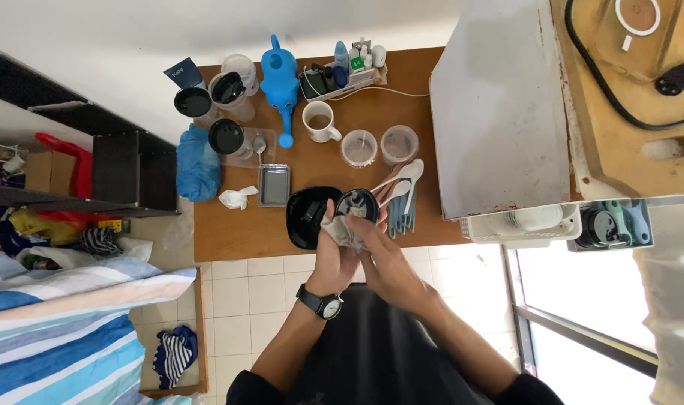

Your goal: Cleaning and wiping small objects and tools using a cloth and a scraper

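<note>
Both hands meet over the counter's (229,232) near edge: the left hand (333,251) presses a bunched grey cloth (340,229) against a round black lid (358,204), which the right hand (379,255) grips steady for wiping, beside a black bowl (306,217).

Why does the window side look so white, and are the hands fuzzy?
In the head view, daylight from the window washes out the lower right corner, so detail there is lost. The wide lens bends the shelf edges at the left. The left hand and right hand, holding a cloth at a round black lid, look slightly soft; the wooden table stays sharp.
</note>
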